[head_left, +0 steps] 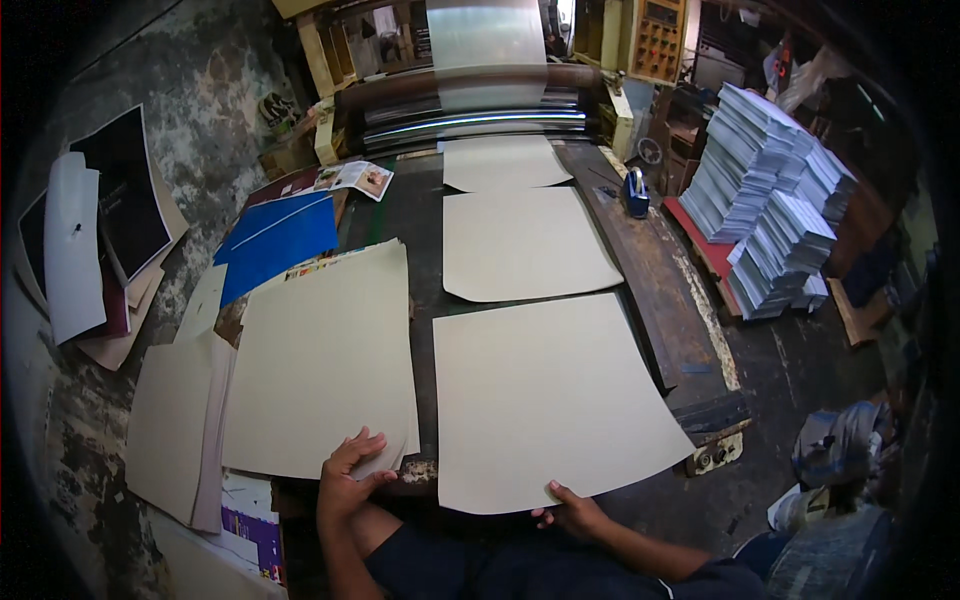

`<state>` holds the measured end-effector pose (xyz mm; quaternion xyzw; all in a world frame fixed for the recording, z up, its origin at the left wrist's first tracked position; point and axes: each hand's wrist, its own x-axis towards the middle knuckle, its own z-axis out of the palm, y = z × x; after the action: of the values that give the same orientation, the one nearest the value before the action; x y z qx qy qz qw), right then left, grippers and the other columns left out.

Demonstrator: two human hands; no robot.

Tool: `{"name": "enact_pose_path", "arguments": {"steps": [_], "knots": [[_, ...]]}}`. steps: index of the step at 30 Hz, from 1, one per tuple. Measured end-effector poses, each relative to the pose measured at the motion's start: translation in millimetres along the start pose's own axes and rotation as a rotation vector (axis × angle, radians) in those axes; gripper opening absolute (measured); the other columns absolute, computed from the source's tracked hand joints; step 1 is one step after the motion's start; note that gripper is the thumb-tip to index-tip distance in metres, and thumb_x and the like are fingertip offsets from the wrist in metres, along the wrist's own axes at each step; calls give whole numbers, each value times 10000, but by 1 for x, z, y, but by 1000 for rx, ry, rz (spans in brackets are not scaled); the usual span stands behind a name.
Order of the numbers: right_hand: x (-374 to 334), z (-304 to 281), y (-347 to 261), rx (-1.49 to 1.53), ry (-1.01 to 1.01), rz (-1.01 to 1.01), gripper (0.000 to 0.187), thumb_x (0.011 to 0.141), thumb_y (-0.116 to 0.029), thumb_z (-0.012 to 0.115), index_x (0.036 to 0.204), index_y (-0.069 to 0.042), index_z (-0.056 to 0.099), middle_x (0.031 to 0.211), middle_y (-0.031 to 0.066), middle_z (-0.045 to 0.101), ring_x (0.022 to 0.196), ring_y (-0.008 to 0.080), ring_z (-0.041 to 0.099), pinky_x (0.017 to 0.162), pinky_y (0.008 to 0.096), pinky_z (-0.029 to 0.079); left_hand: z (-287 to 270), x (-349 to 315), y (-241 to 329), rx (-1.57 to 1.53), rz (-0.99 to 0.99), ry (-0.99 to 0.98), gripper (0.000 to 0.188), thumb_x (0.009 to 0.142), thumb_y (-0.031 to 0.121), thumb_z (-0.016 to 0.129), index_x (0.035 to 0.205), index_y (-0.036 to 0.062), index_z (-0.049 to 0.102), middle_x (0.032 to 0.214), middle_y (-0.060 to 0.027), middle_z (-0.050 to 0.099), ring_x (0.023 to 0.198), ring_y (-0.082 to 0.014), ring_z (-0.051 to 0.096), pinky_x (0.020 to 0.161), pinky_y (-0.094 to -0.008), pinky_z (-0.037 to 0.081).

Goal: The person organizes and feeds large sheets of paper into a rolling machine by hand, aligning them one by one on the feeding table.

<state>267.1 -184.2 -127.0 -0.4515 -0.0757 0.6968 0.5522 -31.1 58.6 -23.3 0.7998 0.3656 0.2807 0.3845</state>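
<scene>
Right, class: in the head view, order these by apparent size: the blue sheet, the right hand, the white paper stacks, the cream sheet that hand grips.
1. Gripped cream sheet
2. White paper stacks, together
3. Blue sheet
4. Right hand

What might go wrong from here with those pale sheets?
The nearest sheet, its near edge gripped by the right hand, lies close behind the middle sheet; pushed forward, it might overlap or go in askew.

The left hand is at the near corner of the left-hand pile, where the card looks bent; it could crease.
</scene>
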Motion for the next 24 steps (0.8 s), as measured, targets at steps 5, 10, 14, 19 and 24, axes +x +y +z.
{"name": "enact_pose_path", "arguments": {"steps": [5,10,14,19,24], "knots": [[14,-5,-8,64,57,9,437,999,-395,484,1232,-28,456,1005,158,603,776,195,590,719,384,525,-3,1,-3,-105,-65,-5,523,652,263,869,1103,68,690,1173,-97,681,1303,-310,488,1151,-492,212],[36,1,-37,167,79,-31,456,1007,-437,434,1212,-32,474,926,156,644,691,176,584,769,400,512,-8,-1,11,-101,-68,-70,507,711,308,834,1106,29,682,1192,-107,671,1345,-277,438,1179,-442,155],[61,3,-51,156,90,-150,523,999,-486,409,1202,-7,464,869,148,641,653,173,570,767,411,511,-7,-3,11,-100,-110,-24,460,699,233,847,1088,45,688,1176,-103,679,1328,-291,461,1173,-457,168],[93,1,-54,187,139,-264,484,991,-462,433,1201,-26,453,950,163,620,712,177,561,725,410,521,-8,1,3,-183,-102,-57,380,782,242,790,1084,37,683,1193,-104,671,1339,-280,448,1179,-445,152],[96,21,-51,195,227,-356,406,988,-386,469,1278,-103,432,1068,113,624,756,184,579,731,406,533,-7,-12,-22,-633,-241,426,212,947,192,602,992,-7,660,966,-71,672,1011,-192,599,944,-346,433]]}}
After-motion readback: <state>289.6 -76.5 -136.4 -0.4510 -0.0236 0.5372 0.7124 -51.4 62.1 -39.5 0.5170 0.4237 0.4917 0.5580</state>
